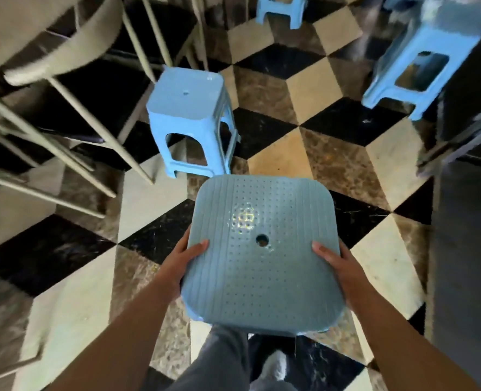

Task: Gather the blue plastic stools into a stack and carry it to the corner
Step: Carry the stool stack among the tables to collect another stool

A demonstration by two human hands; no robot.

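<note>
I hold a blue plastic stool (262,258) in front of me, seat up, its dotted top with a round hole facing the camera. My left hand (184,263) grips its left edge and my right hand (338,266) grips its right edge. A second blue stool (188,108) stands upright on the floor just beyond it. A third blue stool (420,57) stands at the upper right, blurred. A fourth blue stool (280,7) shows at the top edge, only its legs visible.
The floor (318,153) is a black, cream and brown cube-pattern tile. Beige metal-framed chairs (64,80) fill the left side. A dark cabinet or wall (471,193) runs down the right. My leg and shoe (273,368) are below the held stool.
</note>
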